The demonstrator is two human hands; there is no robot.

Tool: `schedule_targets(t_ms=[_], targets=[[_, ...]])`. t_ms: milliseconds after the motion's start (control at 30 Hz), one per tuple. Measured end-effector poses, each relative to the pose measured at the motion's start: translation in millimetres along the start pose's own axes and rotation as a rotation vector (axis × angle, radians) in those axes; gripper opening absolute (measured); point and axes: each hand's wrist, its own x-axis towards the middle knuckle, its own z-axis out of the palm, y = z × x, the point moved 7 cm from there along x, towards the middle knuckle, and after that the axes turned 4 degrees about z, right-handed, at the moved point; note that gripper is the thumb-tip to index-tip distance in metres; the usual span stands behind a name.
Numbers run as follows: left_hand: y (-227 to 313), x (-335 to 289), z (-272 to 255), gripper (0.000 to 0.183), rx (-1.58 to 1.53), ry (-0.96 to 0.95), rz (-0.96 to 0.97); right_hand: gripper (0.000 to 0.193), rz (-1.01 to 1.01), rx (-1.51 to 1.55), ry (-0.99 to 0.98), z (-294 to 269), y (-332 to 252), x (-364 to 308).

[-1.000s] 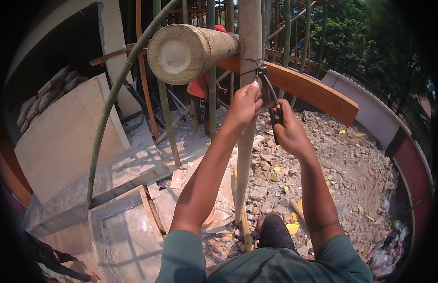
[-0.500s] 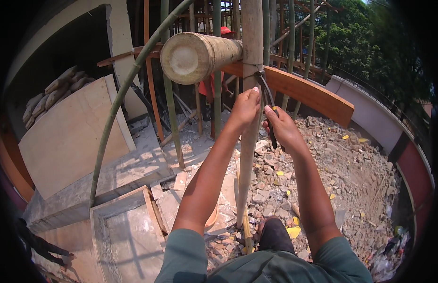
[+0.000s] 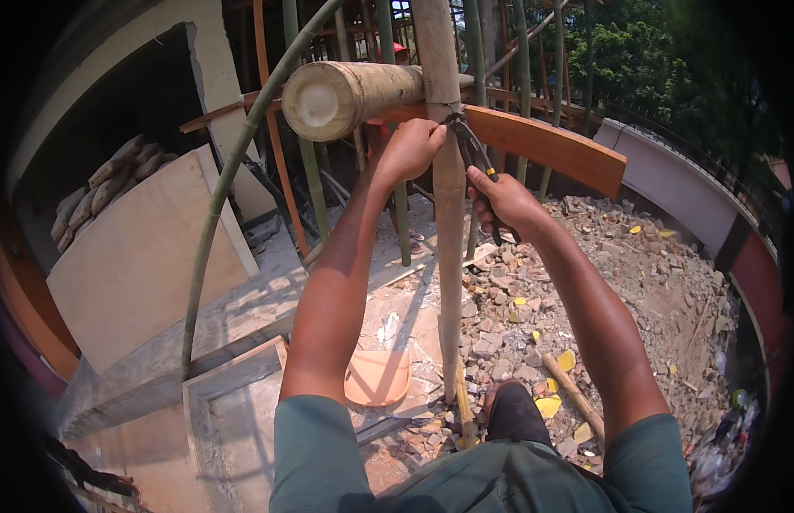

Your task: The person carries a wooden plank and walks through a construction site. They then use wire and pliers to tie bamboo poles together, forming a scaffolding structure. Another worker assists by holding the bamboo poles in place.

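My right hand (image 3: 506,203) is wrapped round the dark handles of a pair of pliers (image 3: 474,152) with small yellow marks. The pliers slant up to the left, their jaws at a dark wire (image 3: 453,111) that goes round an upright bamboo pole (image 3: 449,184). My left hand (image 3: 412,149) is closed in a pinch at the pole's left side, its fingertips close to the wire and the jaws. What those fingertips hold is hidden. A thick bamboo log (image 3: 354,98) lies crosswise behind the pole, its cut end facing me. An orange-brown plank (image 3: 542,150) extends right from the joint.
Broken brick rubble (image 3: 534,299) covers the ground at right, beside a low wall (image 3: 670,184). A bent green bamboo (image 3: 226,184) rises at left before a leaning board (image 3: 149,256) and stacked sacks (image 3: 115,184). A person with a red cap (image 3: 400,49) stands behind the log.
My left hand has shifted from the pole's front to its left side, up by the wire. The pliers tilt more to the left, their handles spread wider. The view has shifted slightly.
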Motion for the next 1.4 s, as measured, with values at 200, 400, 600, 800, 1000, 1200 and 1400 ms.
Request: schedule_targets(t_ms=[200,400,600,800,1000,1200,1400], targets=[[-6,3,1,0.042,0.033,-0.051,0.018,0.046,0.178,0.530,-0.328,25,5,-8],[-17,-3,-1,0.044,-0.365,0.021,-0.159,0.047,0.024,0.470,-0.338,43,15,17],[1,-9,-8,0.039,0.326,0.103,0.099,0.050,-0.100,-0.750,0.183,-34,-17,12],[4,-23,-7,0.038,0.313,0.122,0.134,0.047,0.157,0.954,-0.933,55,10,-2],[-2,-20,1,0.044,-0.119,0.215,-0.015,0.050,-0.266,-0.258,0.080,4,16,30],[35,-30,12,0.042,0.416,0.190,-0.015,0.048,0.065,0.272,-0.354,21,12,6],[-4,-19,-39,0.043,0.051,-0.134,0.003,0.047,0.140,0.746,-0.724,71,19,9]])
